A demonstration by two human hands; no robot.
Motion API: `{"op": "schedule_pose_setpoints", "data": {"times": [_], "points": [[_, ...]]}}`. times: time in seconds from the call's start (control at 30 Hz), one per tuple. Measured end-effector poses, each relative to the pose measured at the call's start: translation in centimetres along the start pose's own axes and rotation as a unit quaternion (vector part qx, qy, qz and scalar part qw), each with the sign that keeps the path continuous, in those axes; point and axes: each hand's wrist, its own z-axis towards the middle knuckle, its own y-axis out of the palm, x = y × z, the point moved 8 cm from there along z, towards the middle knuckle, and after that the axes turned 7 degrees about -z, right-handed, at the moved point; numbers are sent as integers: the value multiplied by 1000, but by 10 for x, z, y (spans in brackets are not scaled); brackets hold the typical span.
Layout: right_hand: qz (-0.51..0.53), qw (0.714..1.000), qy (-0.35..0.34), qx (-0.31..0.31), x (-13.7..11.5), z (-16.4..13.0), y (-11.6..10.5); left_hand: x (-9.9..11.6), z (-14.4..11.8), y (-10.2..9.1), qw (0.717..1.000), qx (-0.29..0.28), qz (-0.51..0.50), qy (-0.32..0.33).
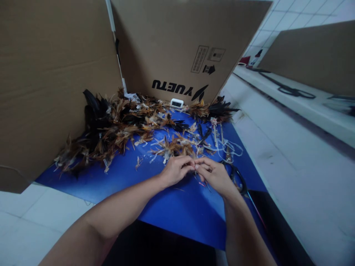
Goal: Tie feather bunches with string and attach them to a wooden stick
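My left hand [177, 170] and my right hand [213, 174] meet over the blue tabletop [183, 214], fingertips pinched together. What lies between the fingers is too small to make out; a reddish speck shows there, and thin dark and pink strands hang below my right hand. Just beyond my hands lies a loose bunch of brown feathers [177, 146]. Black-handled scissors [241, 181] rest beside my right wrist. Loops of clear strip [234, 147] lie past them, near some thin sticks [215, 135].
A long heap of brown and black feathers [116, 129] lines the left and back edges. Cardboard panels [172, 44] stand behind and at left. A small white digital display [176, 103] sits at the back. On the right, a white ledge [310, 99] carries another pair of scissors [296, 92].
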Motion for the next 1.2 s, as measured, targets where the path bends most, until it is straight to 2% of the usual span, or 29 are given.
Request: {"op": "schedule_pose_setpoints", "data": {"times": [0.67, 1.2], "points": [[10, 999, 26, -25, 3, -1, 3, 1, 0, 3, 1000, -23, -17, 3], [12, 999, -6, -32, 2, 1, 3, 1, 0, 4, 999, -23, -22, 4]]}}
